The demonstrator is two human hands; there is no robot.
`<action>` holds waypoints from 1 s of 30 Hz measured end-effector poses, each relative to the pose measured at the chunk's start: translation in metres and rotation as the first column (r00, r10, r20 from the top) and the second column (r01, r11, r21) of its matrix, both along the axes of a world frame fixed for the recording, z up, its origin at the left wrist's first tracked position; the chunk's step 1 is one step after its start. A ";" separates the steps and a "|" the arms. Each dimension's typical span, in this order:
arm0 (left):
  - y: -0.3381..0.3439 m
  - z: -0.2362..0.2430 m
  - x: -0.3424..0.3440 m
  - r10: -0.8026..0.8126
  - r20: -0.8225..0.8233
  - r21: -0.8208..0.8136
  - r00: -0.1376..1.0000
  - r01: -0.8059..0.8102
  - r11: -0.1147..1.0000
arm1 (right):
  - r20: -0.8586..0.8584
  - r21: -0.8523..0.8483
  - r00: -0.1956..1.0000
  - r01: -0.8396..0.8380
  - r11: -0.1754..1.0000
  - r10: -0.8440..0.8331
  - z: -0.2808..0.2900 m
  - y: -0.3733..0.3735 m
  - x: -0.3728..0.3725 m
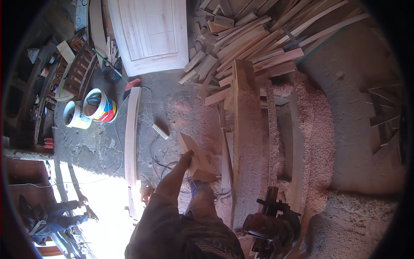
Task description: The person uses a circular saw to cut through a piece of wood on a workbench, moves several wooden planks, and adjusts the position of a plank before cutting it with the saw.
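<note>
My left hand [186,158] grips a short, thick block of pale wood [199,165] by its left edge. The block is held tilted in front of my body, with its end face toward me. My right hand does not show. To the right of the block runs a long, thick wooden beam [247,151], dusted with shavings. At its near end sits a dark power tool with a reddish part [276,224]; its exact kind is hard to make out.
Wood shavings [317,129] lie heaped right of the beam. Offcuts [246,41] are piled at the back. A pale door [148,34] and two buckets [101,105] stand left, with a long board [132,138] nearer. Cables [157,162] cross the floor. Another person [56,218] is at lower left.
</note>
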State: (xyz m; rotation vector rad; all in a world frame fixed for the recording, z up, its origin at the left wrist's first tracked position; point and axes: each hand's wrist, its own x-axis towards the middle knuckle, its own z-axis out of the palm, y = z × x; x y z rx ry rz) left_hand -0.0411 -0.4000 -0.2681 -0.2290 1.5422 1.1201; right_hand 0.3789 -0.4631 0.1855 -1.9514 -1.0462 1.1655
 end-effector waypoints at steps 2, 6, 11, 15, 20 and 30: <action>0.024 -0.007 -0.018 0.063 -0.101 -0.075 0.993 -0.071 0.995 | 0.016 -0.008 1.000 0.008 1.000 -0.008 0.000 0.004 -0.009; 0.027 -0.026 -0.073 -0.173 0.024 -0.011 0.985 0.173 0.985 | 0.009 -0.034 1.000 0.026 0.999 -0.026 -0.006 0.010 -0.027; -0.031 -0.011 -0.043 -0.308 0.010 -0.330 0.951 0.294 0.897 | -0.003 -0.038 0.997 0.073 0.997 -0.074 -0.002 -0.002 -0.035; -0.098 0.006 -0.012 -0.437 0.066 -0.232 0.897 0.440 0.868 | -0.050 0.005 0.996 0.078 0.997 -0.078 -0.001 -0.022 -0.041; -0.120 0.025 -0.006 -0.634 -0.065 -0.219 0.771 0.608 0.763 | -0.107 0.117 0.987 0.129 0.985 -0.117 -0.001 -0.064 -0.037; -0.026 0.096 0.022 -0.499 -0.425 0.103 0.755 0.588 0.802 | 0.134 0.040 0.951 0.275 0.961 -0.278 -0.009 -0.199 -0.003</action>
